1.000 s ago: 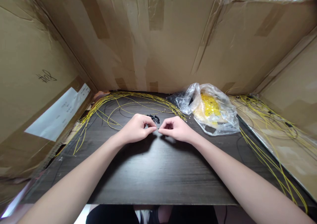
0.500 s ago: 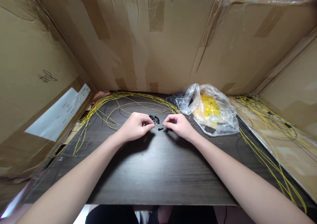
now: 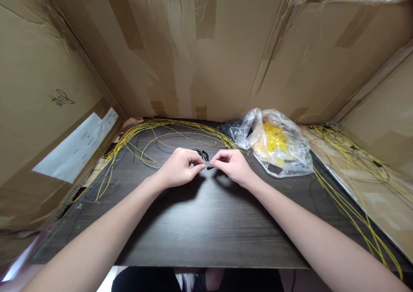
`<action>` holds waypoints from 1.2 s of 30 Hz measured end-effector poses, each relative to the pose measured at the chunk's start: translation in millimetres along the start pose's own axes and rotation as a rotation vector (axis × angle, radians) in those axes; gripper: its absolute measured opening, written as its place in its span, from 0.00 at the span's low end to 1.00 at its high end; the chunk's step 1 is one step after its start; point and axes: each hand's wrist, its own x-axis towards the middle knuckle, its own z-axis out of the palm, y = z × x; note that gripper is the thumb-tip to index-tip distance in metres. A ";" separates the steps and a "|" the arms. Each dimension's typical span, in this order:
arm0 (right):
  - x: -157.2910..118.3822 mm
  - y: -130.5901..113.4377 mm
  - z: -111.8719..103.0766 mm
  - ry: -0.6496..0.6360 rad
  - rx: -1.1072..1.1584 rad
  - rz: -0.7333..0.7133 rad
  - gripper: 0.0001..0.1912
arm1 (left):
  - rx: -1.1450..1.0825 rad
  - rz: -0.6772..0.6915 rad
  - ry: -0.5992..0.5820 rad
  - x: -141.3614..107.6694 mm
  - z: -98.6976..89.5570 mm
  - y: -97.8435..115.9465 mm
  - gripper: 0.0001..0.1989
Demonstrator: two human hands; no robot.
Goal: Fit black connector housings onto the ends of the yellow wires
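- While hovering mid-frame: left hand and right hand curled, fingertips closing near a small black connector, grip unclear.
- At twelve o'clock: more black connectors, loose.
- At eleven o'clock: yellow wires, left coiled.
- At two o'clock: plastic bag, yellow pieces inside.

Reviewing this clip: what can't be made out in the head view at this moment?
- Small black plastic parts by the left hand: too small, and the fingers partly hide them; exact shape unclear.
- Short black piece by the right hand: fingertips hide whether it is held.
- Yellow pieces in the clear plastic bag: blurred by the film; kind unclear.
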 end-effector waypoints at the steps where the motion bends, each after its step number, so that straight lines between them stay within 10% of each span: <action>1: 0.9 1.4 -0.7 0.021 0.017 0.016 0.05 | 0.006 0.001 0.005 0.1 -0.1 -0.3 0.06; 7: 4.3 6.5 -5.0 0.143 0.022 0.012 0.06 | 0.028 -0.003 0.008 0.2 0.5 -1.6 0.06; 15: -1.6 2.0 -1.5 -0.145 -0.077 -0.038 0.11 | 0.021 -0.002 0.017 -0.7 -0.6 1.0 0.07; 25: 4.0 5.3 -9.5 0.096 -0.026 -0.044 0.07 | 0.026 -0.032 0.030 -0.7 -1.4 -0.6 0.06; 30: -2.8 -2.4 -3.5 -0.052 -0.204 -0.223 0.08 | 0.018 -0.015 0.023 -0.7 0.3 -0.5 0.07; 36: -1.4 1.6 -2.1 -0.102 -0.118 -0.060 0.10 | 0.014 -0.015 0.024 -1.2 -1.1 2.3 0.07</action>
